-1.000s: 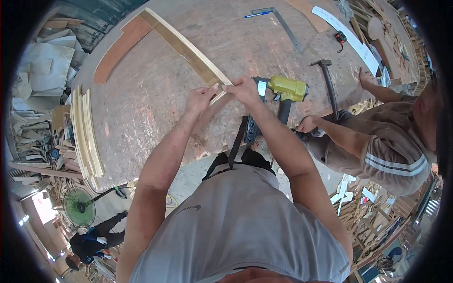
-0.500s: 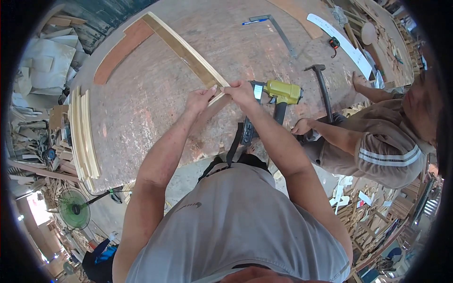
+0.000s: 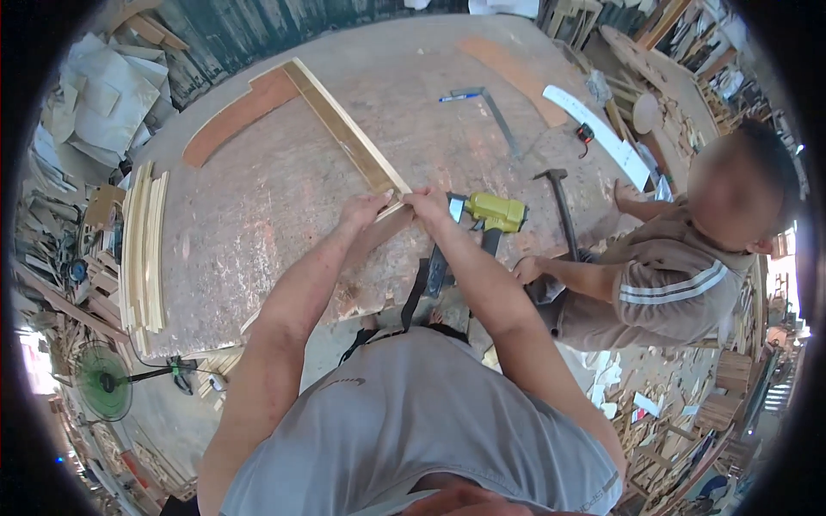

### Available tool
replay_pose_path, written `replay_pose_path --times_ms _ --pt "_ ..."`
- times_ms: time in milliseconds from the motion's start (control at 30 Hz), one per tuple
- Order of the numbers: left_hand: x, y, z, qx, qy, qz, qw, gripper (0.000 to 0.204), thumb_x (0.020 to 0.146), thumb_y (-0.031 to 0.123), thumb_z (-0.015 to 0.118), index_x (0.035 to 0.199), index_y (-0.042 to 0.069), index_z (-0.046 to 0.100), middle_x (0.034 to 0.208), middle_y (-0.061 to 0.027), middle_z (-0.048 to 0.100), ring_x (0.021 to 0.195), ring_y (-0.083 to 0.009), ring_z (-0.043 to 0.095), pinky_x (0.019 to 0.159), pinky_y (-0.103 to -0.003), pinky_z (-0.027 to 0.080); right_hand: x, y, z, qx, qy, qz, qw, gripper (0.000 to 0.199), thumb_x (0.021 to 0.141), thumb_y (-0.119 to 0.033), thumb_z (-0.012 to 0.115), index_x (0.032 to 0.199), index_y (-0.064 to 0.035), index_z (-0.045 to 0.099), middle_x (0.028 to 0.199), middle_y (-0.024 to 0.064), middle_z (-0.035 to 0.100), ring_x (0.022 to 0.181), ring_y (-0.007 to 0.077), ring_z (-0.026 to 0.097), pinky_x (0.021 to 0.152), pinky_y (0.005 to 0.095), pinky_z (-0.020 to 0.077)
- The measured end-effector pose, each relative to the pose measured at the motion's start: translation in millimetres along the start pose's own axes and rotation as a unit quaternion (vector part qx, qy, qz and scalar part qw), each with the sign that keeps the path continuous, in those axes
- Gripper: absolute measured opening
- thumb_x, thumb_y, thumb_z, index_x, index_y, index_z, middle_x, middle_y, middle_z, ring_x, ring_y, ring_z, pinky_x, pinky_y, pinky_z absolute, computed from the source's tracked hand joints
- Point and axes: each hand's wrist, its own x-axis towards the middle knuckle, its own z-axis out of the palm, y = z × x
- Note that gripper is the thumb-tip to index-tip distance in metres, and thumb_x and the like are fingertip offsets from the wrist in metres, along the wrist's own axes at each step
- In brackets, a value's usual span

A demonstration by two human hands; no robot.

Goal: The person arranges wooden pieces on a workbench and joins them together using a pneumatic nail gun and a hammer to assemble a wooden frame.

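A long wooden frame piece [image 3: 340,129], made of pale strips around a brown face, runs diagonally across the worktable [image 3: 258,189]. Its far end meets a curved reddish-brown panel [image 3: 237,119]. At its near corner, my left hand [image 3: 367,211] pinches the wood from the left side. My right hand [image 3: 428,206] grips the same corner from the right, fingers closed close beside the left ones. A short piece of wood slants down and left beneath my hands, partly hidden by the left one. Just right of my right hand lies a yellow-green nail gun [image 3: 496,212].
A hammer [image 3: 564,215], metal square [image 3: 499,119], blue pen [image 3: 458,98], tape measure [image 3: 585,135] and white curved template [image 3: 594,131] lie on the right half. Pale wood strips [image 3: 142,258] are stacked at the left edge. A co-worker [image 3: 671,275] sits at the right; a green fan [image 3: 103,381] stands lower left.
The view has shifted, so the table appears lower and more of its far side shows. Both hands keep their hold on the corner. The co-worker's head has come further into view.
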Motion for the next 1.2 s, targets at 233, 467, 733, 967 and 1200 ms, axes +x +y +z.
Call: replay_pose_path --times_ms 233,467,733,967,1200 --pt "10.9 -23.0 6.7 -0.234 -0.079 -0.005 0.969 0.036 0.081 0.038 0.060 0.092 0.005 0.068 0.081 -0.0107 0.066 0.071 -0.0211 0.063 0.062 -0.036 0.048 -33.8 25.4 -49.7 0.011 0.043 -0.124 0.991 0.025 0.077 -0.022 0.067 0.091 -0.0012 0.065 0.079 0.0055 0.064 0.070 0.0126 0.058 0.066 0.0256 0.0449" --pt "7.1 3.4 14.4 -0.063 0.046 0.026 0.997 0.047 0.081 0.045 0.059 0.086 -0.001 0.067 0.075 -0.0166 0.065 0.069 -0.0240 0.063 0.066 -0.034 0.048 -31.3 146.6 -156.5 -0.207 0.326 -0.016 0.922 0.041 0.070 -0.034 0.071 0.091 0.0004 0.066 0.081 0.0121 0.065 0.076 0.0214 0.061 0.071 0.0320 0.0466" --pt "-81.1 -18.2 13.6 -0.150 0.036 0.287 0.945 0.027 0.083 0.020 0.061 0.102 0.000 0.059 0.089 -0.0097 0.060 0.079 -0.0159 0.059 0.069 -0.031 0.048 11.6 166.7 -158.0 0.011 0.174 0.132 0.976 0.043 0.061 -0.027 0.077 0.088 0.0047 0.065 0.083 0.0083 0.064 0.069 0.0169 0.060 0.062 0.0324 0.0474" --pt "-75.0 -28.5 11.7 0.086 -0.153 0.254 0.951 0.036 0.086 0.024 0.057 0.113 0.002 0.053 0.102 -0.0173 0.060 0.094 -0.0279 0.060 0.083 -0.034 0.046 -125.9 96.4 -36.3 0.183 0.209 0.013 0.961 0.019 0.068 -0.009 0.064 0.084 -0.0031 0.058 0.073 0.0021 0.057 0.063 0.0141 0.053 0.057 0.0299 0.0438" --pt "-60.0 -9.3 14.7 0.036 -0.156 0.319 0.934 0.045 0.088 0.026 0.051 0.123 -0.002 0.044 0.115 -0.0240 0.053 0.110 -0.0360 0.050 0.093 -0.038 0.039 -184.8 103.1 10.2 0.502 0.069 -0.014 0.862 0.039 0.081 -0.018 0.061 0.112 0.0000 0.046 0.100 0.0126 0.057 0.090 0.0261 0.059 0.074 0.0390 0.0508"
